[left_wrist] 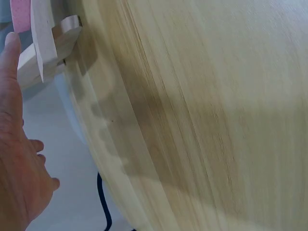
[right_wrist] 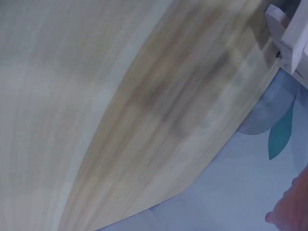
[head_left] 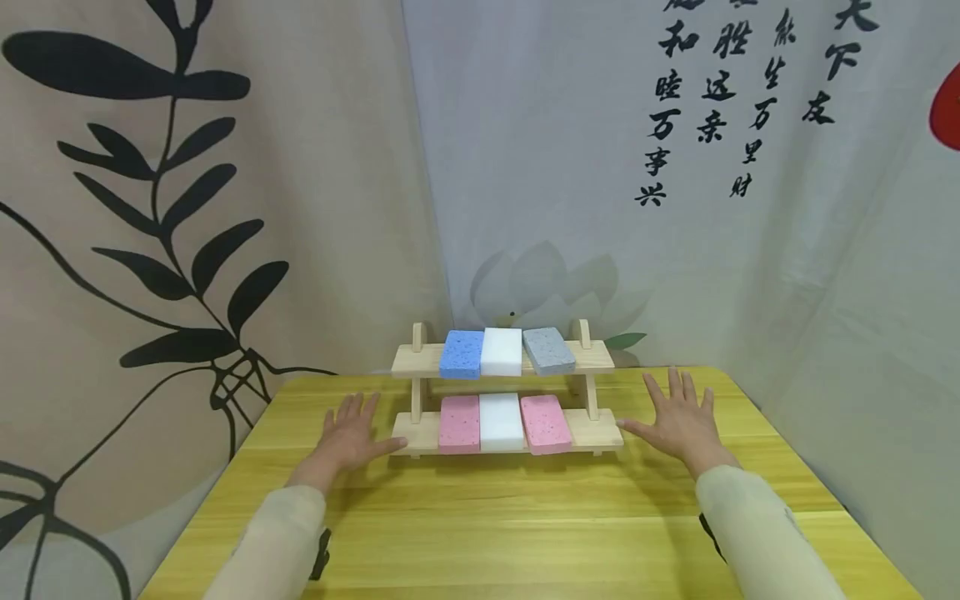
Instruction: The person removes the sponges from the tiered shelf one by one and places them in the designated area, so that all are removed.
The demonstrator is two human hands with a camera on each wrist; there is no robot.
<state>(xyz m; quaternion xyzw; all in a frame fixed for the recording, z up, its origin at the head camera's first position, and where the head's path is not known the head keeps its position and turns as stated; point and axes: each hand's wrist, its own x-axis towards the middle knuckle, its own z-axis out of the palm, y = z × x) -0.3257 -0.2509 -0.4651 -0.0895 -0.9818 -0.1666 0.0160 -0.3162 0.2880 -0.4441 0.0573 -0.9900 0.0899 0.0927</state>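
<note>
A two-tier wooden rack (head_left: 408, 361) stands at the back of the table. Its upper shelf bears a blue sponge (head_left: 461, 354), a white sponge (head_left: 501, 352) and a grey sponge (head_left: 549, 350). On the lower shelf lie a pink sponge (head_left: 459, 424), a white sponge (head_left: 500, 422) and another pink sponge (head_left: 546, 424). My left hand (head_left: 350, 439) is spread beside the rack's left end, its thumb pointing at the lower shelf. At the right end my right hand (head_left: 681, 419) is spread too, thumb toward that shelf. Neither hand holds anything.
The rack stands on a yellow wood-grain table (head_left: 495, 525). Behind and beside the table hangs a pale curtain (head_left: 352, 208) with dark plant prints and written characters. A dark cord (left_wrist: 102, 202) hangs past the table edge in the left wrist view.
</note>
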